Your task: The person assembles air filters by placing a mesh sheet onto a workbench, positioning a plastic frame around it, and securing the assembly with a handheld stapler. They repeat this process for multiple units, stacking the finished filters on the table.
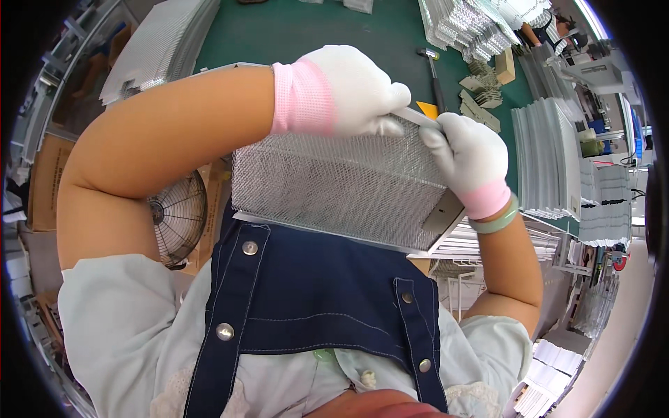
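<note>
A silver mesh filter panel (327, 184) lies tilted in front of my apron, with a metal frame along its near edge. My left hand (355, 90), in a white glove with a pink cuff, reaches across its far side and pinches a narrow metal strip (417, 117). The other end of that strip is in the fingers of my right hand (470, 155), gloved alike, at the panel's far right corner. Whether the strip is joined to the panel cannot be made out. Close beyond the strip shows a yellow triangular piece (427, 109).
On the green table (293, 28), a hammer (435, 80) lies past my hands, beside small metal brackets (482, 87) and a wooden block (504, 66). Mesh sheets (157, 45) are stacked at far left, more panels (547, 157) at right. A fan (178, 219) stands below my left arm.
</note>
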Available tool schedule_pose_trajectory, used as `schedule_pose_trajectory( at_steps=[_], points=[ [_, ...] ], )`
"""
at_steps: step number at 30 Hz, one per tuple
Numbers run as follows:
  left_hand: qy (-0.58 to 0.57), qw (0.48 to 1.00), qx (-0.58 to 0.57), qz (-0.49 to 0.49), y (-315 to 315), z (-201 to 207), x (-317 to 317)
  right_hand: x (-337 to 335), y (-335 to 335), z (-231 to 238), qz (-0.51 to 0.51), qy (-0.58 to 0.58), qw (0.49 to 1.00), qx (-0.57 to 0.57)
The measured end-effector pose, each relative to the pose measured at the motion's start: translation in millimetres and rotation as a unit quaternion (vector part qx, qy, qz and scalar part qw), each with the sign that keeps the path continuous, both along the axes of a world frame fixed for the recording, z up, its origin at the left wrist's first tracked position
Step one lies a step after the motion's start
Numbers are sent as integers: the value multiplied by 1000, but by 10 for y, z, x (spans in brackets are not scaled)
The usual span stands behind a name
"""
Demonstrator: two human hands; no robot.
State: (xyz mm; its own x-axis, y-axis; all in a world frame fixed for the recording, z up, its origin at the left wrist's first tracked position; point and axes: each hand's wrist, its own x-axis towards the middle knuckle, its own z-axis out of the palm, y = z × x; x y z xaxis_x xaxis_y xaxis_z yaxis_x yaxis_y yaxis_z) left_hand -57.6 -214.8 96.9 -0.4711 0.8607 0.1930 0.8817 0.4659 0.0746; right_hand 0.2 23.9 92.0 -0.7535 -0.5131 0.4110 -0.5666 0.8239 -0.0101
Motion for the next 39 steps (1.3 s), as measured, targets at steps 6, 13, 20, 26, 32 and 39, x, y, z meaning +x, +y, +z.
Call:
schedule_pose_trajectory(
  at_steps=[6,13,20,26,32,39],
  points=[
    [-23,1000,2,6,-133,-26,11,10,5,-56,5,-99,992,-83],
    [41,998,0,45,-345,-45,94,74,-40,34,-8,-31,999,9],
    [-32,998,41,-19,-356,53,59,-51,-409,143,53,-175,978,-100],
    [-88,993,-42,59,-600,45,78,-22,-531,-96,18,35,998,56],
    [-73,996,16,50,-865,-191,-31,-145,-485,-185,59,-39,997,-1],
    [-107,992,1,71,-910,-207,-9,-125,-496,-221,38,-90,994,-47]
  ],
)
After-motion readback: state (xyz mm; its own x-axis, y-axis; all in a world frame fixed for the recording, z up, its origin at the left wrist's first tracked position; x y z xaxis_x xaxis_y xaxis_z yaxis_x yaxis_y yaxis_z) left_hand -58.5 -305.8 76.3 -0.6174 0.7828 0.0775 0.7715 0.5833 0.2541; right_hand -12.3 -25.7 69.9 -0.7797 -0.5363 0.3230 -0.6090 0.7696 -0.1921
